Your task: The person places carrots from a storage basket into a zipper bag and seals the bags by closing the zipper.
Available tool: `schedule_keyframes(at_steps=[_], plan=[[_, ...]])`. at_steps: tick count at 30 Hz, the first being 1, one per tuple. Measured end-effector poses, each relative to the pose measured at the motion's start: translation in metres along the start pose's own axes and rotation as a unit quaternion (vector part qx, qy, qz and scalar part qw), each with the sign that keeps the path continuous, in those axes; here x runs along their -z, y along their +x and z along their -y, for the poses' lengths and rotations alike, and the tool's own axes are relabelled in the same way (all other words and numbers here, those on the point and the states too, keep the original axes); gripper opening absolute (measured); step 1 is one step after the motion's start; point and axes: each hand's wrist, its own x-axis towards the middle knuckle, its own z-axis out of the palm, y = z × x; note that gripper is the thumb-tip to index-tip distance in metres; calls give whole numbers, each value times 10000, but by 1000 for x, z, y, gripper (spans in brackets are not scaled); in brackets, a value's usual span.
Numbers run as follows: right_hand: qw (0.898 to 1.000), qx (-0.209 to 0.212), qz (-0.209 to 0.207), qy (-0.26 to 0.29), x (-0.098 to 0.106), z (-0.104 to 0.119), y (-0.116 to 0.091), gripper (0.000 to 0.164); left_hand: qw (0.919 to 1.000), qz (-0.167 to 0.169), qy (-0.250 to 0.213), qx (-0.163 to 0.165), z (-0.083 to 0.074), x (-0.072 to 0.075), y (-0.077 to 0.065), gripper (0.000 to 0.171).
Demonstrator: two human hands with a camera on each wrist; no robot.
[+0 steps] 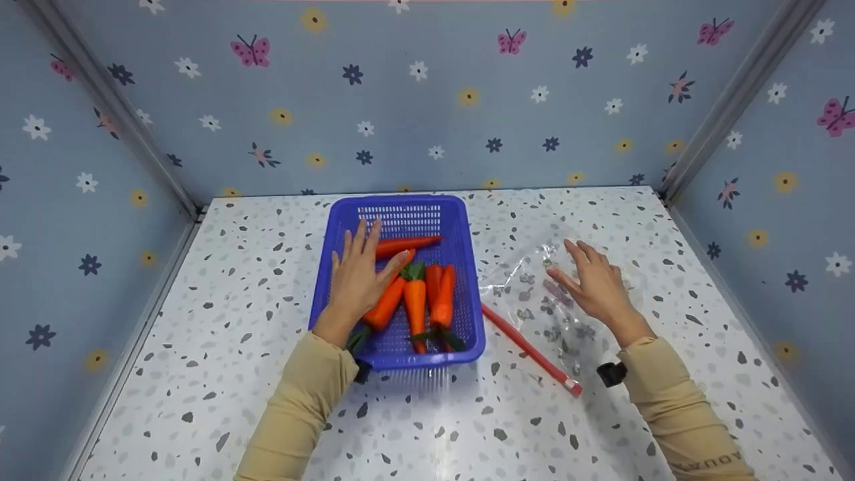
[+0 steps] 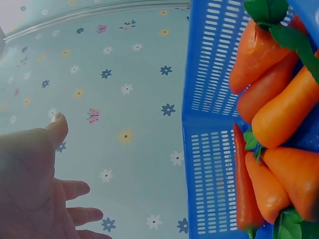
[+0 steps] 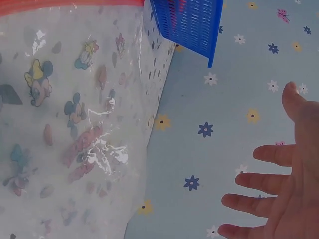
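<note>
My left hand (image 1: 357, 280) is spread above the left side of a blue plastic basket (image 1: 475, 300), fingers straight, holding nothing. Inside the basket lie several orange carrots (image 1: 415, 297) with green tops and a long, thin red chili pepper (image 2: 244, 184). More red-orange vegetables lie beneath, partly covered. To the basket's right, a clear plastic zip bag (image 3: 65, 124) printed with cartoon figures lies flat on the table, its red zip strip (image 1: 528, 344) slanting towards the front. Over the bag's right part, my right hand (image 1: 598, 287) hovers with fingers extended and nothing in it.
The speckled white tabletop (image 1: 220, 321) is bounded by a flowered blue back panel (image 1: 427, 93) and side panels on the left and right. Metal strips run along the corners where the panels meet. A black wrist strap (image 1: 611, 374) shows at the right sleeve.
</note>
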Motion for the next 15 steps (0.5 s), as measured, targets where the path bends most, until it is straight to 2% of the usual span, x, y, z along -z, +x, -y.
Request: schedule_keyframes(at_steps=[6,15], plan=[[9981,266,-404,387,-12,1,-7,64,9966,-451,-643,-231,-2,-7,-8,73],[9905,324,-932,959,-32,7,-12,42,9790,-1295,-1417,-686,-2,-25,-20,65]])
